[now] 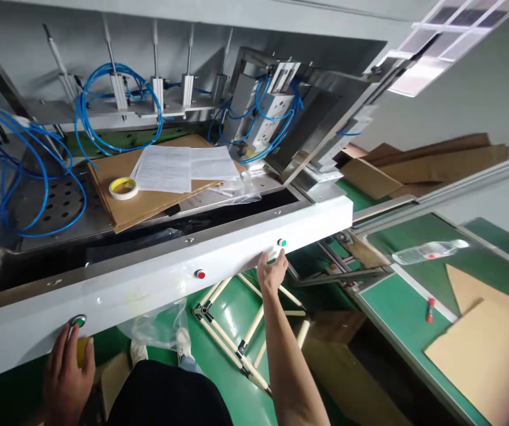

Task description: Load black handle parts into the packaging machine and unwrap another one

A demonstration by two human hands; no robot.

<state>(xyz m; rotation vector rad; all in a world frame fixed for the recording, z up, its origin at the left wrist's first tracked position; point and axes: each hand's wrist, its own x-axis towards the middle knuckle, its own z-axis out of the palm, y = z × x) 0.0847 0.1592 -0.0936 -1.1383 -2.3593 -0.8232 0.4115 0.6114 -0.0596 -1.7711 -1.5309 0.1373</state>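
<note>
Machine bay: we look down into its recess, where flat brown cardboard (157, 210) lies with printed papers (166, 168) and a tape roll (123, 188) on top; blue tubing (161, 112) loops around and behind them.
Trough: the dark trough (116, 247) along the front holds crumpled clear film (168, 234).
Open carton: at the far right, a brown carton (370, 178) stands with its flaps up; we cannot see what it holds.
Clear bottle: it (427, 252) lies on its side on the green table (396, 302).
Green buttons: the left button (79, 321) and the right button (282, 242) are round, green-faced and pale-rimmed, set toward opposite ends of the white front panel (148, 290); the red button (200, 274) sits between them.
Our left hand: at the left button, our left hand (68, 370) has fingertips against it, thumb spread away from the fingers.
Our right hand: just below the right button, our right hand (272, 271) has thumb and forefinger parted; we cannot tell whether it touches the button.
Hands together: well apart from each other.
</note>
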